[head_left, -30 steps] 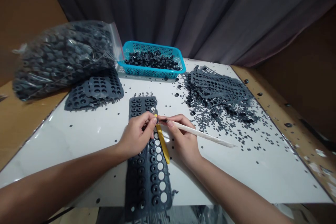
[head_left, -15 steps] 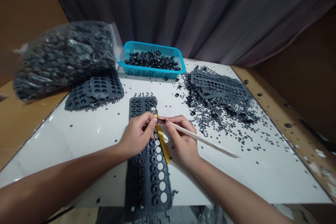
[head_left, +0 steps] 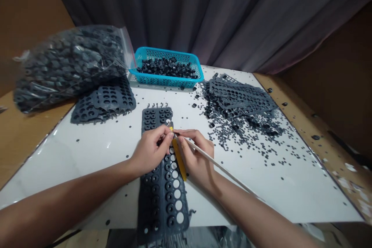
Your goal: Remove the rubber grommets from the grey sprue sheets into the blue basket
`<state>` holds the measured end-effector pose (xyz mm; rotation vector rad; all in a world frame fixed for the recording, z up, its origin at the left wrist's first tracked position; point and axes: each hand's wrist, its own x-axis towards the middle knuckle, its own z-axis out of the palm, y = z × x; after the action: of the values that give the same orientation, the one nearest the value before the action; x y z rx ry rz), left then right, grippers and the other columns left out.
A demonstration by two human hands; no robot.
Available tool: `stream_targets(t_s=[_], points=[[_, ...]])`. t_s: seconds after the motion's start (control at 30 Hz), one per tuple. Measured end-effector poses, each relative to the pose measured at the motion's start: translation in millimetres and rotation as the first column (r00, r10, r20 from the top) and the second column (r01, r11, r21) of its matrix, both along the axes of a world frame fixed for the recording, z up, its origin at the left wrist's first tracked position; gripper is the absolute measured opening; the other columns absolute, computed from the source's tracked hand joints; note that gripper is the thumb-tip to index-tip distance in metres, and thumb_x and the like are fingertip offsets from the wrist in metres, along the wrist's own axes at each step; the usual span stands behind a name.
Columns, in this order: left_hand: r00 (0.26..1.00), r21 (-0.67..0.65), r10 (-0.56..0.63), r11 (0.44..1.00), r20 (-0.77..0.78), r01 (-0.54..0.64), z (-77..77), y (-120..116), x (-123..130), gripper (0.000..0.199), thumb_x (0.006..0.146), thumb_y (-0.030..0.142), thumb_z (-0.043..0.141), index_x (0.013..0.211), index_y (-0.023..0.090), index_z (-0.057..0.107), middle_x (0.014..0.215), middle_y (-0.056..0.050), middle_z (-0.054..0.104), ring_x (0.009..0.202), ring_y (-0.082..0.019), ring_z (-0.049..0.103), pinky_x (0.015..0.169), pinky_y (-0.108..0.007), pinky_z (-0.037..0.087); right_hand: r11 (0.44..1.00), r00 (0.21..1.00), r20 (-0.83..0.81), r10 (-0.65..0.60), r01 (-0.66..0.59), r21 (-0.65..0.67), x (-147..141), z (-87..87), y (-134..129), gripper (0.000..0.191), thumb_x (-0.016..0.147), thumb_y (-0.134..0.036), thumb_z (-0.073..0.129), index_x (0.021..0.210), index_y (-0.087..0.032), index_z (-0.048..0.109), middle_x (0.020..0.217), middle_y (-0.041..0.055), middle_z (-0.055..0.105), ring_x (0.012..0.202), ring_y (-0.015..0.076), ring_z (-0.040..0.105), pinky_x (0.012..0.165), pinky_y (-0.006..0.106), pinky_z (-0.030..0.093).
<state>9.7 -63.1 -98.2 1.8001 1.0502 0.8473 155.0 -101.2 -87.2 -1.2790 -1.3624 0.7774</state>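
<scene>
Left hand (head_left: 152,149) pinches a small piece (head_left: 174,135) above a dark sheet (head_left: 162,201); right hand (head_left: 200,159), beside the sheet, grips a pale stick (head_left: 221,167).

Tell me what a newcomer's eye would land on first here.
Probably the bright turquoise basket, holding small dark pieces at the white table's far end, and the bulging clear bag to its left. Next, in the middle, the right hand holds a slim pale stick, pointing at the left hand, which is over a dark sheet of rings.
</scene>
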Motion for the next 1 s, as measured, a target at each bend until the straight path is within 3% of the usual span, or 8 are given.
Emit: stream_targets(t_s=[0.1,0.2,0.43,1.0], points=[[0.999,0.026,-0.05,0.998,0.0,0.05,1.0,-0.6,-0.2,0.021,0.09,0.029,0.041,0.074,0.019,0.05,0.053,0.004,0.054,0.05,-0.01,0.052,0.054,-0.022,0.04,0.998,1.0,-0.005,-0.029,0.028,-0.053,0.7,-1.4,2.6,0.009,0.083,-0.022,0.057,0.086,-0.023,0.065,0.09,0.0043,0.072,0.084,0.019,0.067,0.077,0.032,0.051],[0.999,-0.03,-0.024,0.999,0.038,0.025,1.2,0.3,-0.9,0.023,0.091,0.031,0.04,0.073,0.019,0.049,0.053,0.005,0.054,0.05,-0.01,0.052,0.055,-0.023,0.041,0.996,0.995,-0.081,-0.061,0.056,-0.067,1.9,0.1,5.0,0.006,0.082,-0.023,0.059,0.083,-0.022,0.065,0.092,0.0039,0.072,0.087,0.0183,0.067,0.079,0.032,0.051],[0.999,-0.078,0.02,0.997,0.032,-0.018,0.5,1.7,-1.3,0.028,0.091,0.035,0.039,0.071,0.019,0.048,0.052,0.004,0.054,0.05,-0.011,0.052,0.056,-0.024,0.041,0.983,0.864,-0.504,-0.004,-0.089,-0.16,0.4,5.9,4.3,0.008,0.078,-0.028,0.065,0.077,-0.021,0.062,0.096,0.0045,0.072,0.098,0.0201,0.065,0.093,0.04,0.047],[0.999,-0.058,0.033,0.998,0.008,-0.033,-2.1,2.0,-1.4,0.026,0.091,0.034,0.039,0.073,0.019,0.05,0.052,0.005,0.054,0.049,-0.01,0.051,0.054,-0.023,0.039,0.985,0.888,-0.46,0.02,-0.098,-0.145,0.4,3.8,1.7,0.007,0.079,-0.027,0.065,0.079,-0.02,0.064,0.093,0.0054,0.073,0.088,0.0185,0.068,0.084,0.034,0.053]])
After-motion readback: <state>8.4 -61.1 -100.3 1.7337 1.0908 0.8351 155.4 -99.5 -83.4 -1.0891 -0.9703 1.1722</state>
